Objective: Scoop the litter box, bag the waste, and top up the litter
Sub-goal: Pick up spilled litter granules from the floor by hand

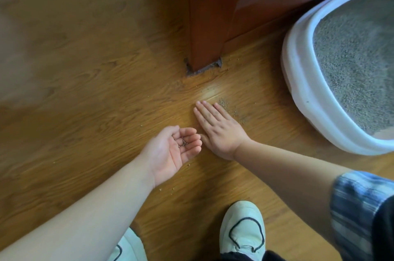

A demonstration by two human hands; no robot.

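Note:
A white litter box [302, 81] with grey litter [354, 51] inside stands on the wooden floor at the right. Spilled litter grains [227, 106] lie on the floor left of the box. My right hand [217, 128] lies flat, palm down, fingers straight, on the floor beside those grains. My left hand [172, 149] is cupped palm up just left of it, with a few grey grains [183, 143] resting in the palm.
A reddish wooden furniture leg [204, 21] stands on the floor just beyond my hands, with cabinet panels behind the box. My white shoes [243, 233] are at the bottom edge. Stray grains dot the floor [85, 90] around my left wrist.

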